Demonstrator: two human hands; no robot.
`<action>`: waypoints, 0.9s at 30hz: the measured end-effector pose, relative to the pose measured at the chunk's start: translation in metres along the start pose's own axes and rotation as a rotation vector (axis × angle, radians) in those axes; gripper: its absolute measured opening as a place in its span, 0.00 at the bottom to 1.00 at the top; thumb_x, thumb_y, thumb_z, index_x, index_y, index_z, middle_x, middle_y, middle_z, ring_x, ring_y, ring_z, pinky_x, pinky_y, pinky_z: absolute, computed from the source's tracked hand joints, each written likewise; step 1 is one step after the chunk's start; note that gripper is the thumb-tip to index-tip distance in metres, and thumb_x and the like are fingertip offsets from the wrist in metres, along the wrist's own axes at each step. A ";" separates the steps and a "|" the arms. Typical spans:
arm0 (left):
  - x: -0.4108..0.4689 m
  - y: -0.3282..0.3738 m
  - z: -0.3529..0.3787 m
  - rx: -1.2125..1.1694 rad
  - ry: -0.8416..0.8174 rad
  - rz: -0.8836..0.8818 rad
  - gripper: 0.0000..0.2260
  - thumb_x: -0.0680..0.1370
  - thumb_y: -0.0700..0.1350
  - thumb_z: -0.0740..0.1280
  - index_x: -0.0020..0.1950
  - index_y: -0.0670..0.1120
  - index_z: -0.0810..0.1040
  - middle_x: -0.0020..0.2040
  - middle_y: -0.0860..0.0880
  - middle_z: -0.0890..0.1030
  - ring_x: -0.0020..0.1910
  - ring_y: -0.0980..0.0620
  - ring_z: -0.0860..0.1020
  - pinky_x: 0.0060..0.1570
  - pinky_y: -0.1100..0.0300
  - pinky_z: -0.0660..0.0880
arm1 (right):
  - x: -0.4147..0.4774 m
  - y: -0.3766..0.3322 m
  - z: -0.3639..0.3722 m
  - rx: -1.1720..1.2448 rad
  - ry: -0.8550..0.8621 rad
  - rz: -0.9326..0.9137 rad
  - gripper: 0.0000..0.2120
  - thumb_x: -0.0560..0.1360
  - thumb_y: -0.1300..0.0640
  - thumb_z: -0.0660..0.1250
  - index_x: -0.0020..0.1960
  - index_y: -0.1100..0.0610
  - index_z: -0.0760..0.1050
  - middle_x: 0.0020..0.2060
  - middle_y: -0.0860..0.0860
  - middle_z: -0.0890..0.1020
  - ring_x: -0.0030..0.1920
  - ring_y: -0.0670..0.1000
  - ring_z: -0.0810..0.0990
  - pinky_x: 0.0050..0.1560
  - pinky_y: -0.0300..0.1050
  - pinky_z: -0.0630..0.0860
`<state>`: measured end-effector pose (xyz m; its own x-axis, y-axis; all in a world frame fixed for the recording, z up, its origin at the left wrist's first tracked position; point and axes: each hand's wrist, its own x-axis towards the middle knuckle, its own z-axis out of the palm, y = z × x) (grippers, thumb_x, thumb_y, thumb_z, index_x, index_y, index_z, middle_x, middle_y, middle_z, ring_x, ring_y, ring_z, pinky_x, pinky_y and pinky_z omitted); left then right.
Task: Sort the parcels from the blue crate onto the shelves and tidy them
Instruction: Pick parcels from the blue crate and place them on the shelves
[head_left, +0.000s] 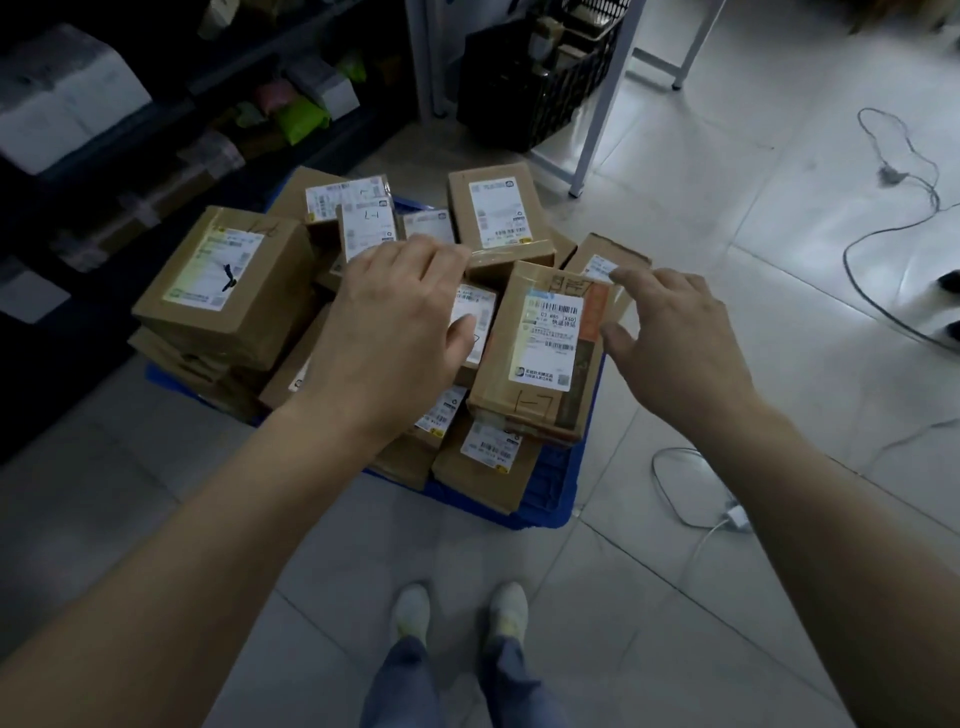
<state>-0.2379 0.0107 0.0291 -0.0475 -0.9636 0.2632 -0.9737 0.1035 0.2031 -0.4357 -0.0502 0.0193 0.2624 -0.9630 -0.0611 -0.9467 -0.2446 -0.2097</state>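
A blue crate (553, 486) on the floor is heaped with several brown cardboard parcels with white labels. A tall parcel (540, 358) with an orange strip lies tilted at the front right of the heap. My right hand (670, 343) hovers open just right of it, fingers spread, with fingertips at its upper right corner. My left hand (395, 322) reaches over the middle of the heap, fingers curled down onto smaller parcels (363, 223); what it touches is hidden under the palm. A large box (223, 286) sits at the left.
Dark shelves (171, 104) holding parcels and bags run along the left. A black basket (540, 78) stands beyond the crate beside a white table leg (597, 119). Cables (893, 218) and a charger (737, 517) lie on the tiled floor at right. My feet (462, 608) stand below.
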 end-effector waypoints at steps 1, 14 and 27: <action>-0.001 -0.001 0.006 -0.002 -0.010 -0.012 0.19 0.74 0.44 0.68 0.63 0.39 0.73 0.56 0.40 0.78 0.57 0.41 0.75 0.59 0.46 0.69 | 0.003 0.003 0.006 0.003 -0.015 0.006 0.21 0.80 0.54 0.62 0.71 0.56 0.67 0.65 0.56 0.74 0.67 0.58 0.67 0.64 0.52 0.65; 0.001 -0.003 0.059 -0.043 -0.047 -0.048 0.18 0.73 0.42 0.70 0.62 0.38 0.74 0.55 0.40 0.78 0.54 0.40 0.76 0.55 0.46 0.71 | 0.021 0.032 0.063 0.058 -0.127 0.092 0.20 0.79 0.53 0.63 0.69 0.56 0.68 0.62 0.56 0.76 0.63 0.57 0.70 0.61 0.52 0.68; -0.005 -0.009 0.098 -0.051 -0.043 -0.002 0.19 0.74 0.42 0.69 0.63 0.39 0.74 0.57 0.40 0.78 0.56 0.40 0.75 0.58 0.46 0.69 | 0.031 0.046 0.121 0.407 -0.141 0.300 0.31 0.77 0.46 0.67 0.74 0.57 0.61 0.69 0.54 0.70 0.69 0.54 0.67 0.65 0.52 0.68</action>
<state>-0.2508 -0.0092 -0.0663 -0.0566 -0.9734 0.2219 -0.9613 0.1132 0.2512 -0.4489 -0.0776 -0.1099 0.0405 -0.9526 -0.3014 -0.8420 0.1299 -0.5236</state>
